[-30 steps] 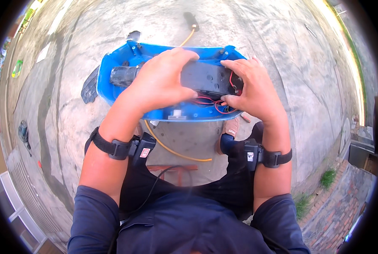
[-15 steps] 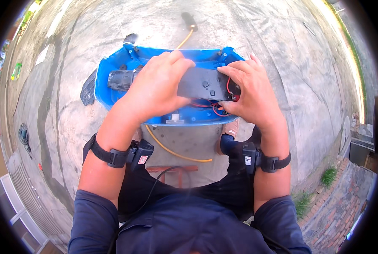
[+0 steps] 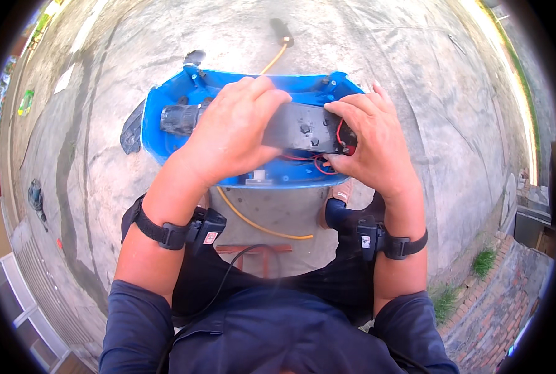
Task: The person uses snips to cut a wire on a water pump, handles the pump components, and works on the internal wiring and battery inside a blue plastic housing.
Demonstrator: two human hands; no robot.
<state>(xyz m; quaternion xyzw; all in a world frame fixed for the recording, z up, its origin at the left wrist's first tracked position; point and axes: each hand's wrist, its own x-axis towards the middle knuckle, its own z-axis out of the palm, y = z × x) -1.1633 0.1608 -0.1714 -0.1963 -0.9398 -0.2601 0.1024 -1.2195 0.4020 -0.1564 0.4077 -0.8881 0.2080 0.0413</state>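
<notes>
A dark rectangular block, seemingly a battery [image 3: 309,128], with bolt-like knobs on its face, lies across a blue plastic housing [image 3: 159,103]. My left hand [image 3: 237,124] grips its left part, thumb on the near side and fingers over the far side. Around the right end closes my right hand [image 3: 371,137], thumb near and fingers far. Red wires [image 3: 318,163] run from that end and loop inside the housing. A black cylindrical part, perhaps a motor [image 3: 179,118], sits at the housing's left. My left hand hides the battery's left end.
A yellow hose [image 3: 253,223] passes beneath the housing and out beyond it. Under me is a reddish metal frame [image 3: 253,248]. Dark tool-like objects, one a power tool [image 3: 35,196], lie on the concrete at left. Bricks [image 3: 496,311] and grass [image 3: 484,262] border the right.
The battery and both hands have shifted very slightly right and nearer, with the grip unchanged. The housing appears a few pixels lower and to the right.
</notes>
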